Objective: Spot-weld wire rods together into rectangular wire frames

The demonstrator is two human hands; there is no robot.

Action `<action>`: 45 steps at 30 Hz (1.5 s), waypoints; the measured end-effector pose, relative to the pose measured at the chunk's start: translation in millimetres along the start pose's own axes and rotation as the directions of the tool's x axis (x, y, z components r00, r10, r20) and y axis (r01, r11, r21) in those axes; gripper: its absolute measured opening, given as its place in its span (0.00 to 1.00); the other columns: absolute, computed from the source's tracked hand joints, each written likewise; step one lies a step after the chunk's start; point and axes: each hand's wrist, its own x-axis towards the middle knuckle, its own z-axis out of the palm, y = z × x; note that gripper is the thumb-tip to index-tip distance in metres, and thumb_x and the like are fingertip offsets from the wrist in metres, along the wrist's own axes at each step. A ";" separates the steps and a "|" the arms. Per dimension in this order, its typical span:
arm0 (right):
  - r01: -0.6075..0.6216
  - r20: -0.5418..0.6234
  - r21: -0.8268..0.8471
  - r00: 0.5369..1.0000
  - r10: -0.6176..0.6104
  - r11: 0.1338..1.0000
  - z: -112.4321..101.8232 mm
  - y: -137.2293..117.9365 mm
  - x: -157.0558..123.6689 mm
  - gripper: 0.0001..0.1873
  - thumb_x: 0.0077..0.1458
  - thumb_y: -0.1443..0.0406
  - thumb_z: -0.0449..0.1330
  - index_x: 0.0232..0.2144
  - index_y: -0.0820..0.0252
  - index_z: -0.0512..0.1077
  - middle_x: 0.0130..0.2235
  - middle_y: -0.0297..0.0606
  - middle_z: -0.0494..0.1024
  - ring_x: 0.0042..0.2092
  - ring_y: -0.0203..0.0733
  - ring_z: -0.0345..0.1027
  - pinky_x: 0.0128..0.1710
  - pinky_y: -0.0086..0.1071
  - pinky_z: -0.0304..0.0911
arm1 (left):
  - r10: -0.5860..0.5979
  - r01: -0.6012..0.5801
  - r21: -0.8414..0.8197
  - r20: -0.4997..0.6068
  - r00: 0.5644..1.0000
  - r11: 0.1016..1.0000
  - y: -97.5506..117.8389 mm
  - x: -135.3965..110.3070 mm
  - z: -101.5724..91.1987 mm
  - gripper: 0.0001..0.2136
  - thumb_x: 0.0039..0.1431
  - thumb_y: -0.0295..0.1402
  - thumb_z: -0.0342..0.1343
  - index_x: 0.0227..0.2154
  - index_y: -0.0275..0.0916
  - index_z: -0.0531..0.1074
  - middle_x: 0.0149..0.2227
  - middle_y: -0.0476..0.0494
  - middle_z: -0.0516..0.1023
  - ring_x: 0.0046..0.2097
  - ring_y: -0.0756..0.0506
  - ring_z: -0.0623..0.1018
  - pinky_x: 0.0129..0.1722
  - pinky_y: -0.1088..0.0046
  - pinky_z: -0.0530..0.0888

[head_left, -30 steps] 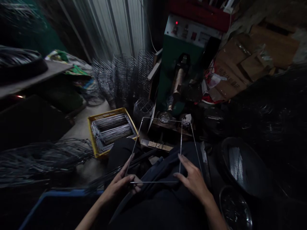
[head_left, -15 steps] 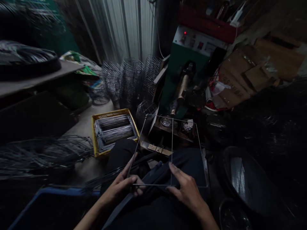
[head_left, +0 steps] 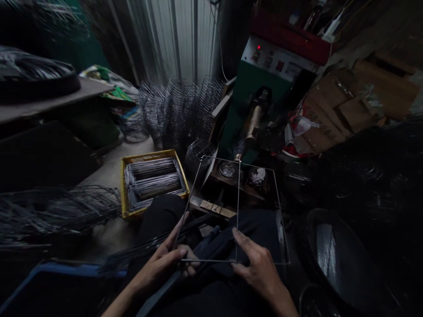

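- Blue bin (head_left: 82, 267) is standing low on your left, just below a wire heap (head_left: 76, 204) whose stray ends could be snagging whatever swings that way.
- Yellow crate (head_left: 150, 154) is holding stacked wire pieces (head_left: 155, 178) beside your knee; a careless shift of the leg could be jolting it.
- Your left hand (head_left: 169, 259) is pinching the near left corner of the wire frame (head_left: 194, 185), thumb on top, forefinger lying along the side.
- That frame is stretching out above your lap; too slack a left pinch would probably be letting the corner slip and the rectangle tilt.
- The bar (head_left: 238, 198) is crossing the frame from far edge to near edge; whether its ends are joined is not showing. If loose, it may be sliding out of line, a small wrist twist being cause enough.
- Your right hand (head_left: 257, 257) is pinching the bar towards its near end, the other fingers hiding.
- The machine (head_left: 264, 72) is showing a red light, its arm (head_left: 254, 121) pointing down towards the bar's far end; leaning forward could be knocking the two together, dim light making that likelier.
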 end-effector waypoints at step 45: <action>-0.051 -0.383 -0.316 0.920 -0.078 0.947 -124.1 98.0 239.1 0.26 0.53 0.55 0.68 0.53 0.54 0.72 0.43 0.39 0.81 0.44 0.46 0.76 0.45 0.35 0.68 | 0.222 -0.218 -0.065 0.062 0.973 0.974 129.5 266.4 -48.0 0.49 0.52 0.22 0.55 0.69 0.38 0.26 0.28 0.39 0.80 0.29 0.42 0.81 0.25 0.73 0.76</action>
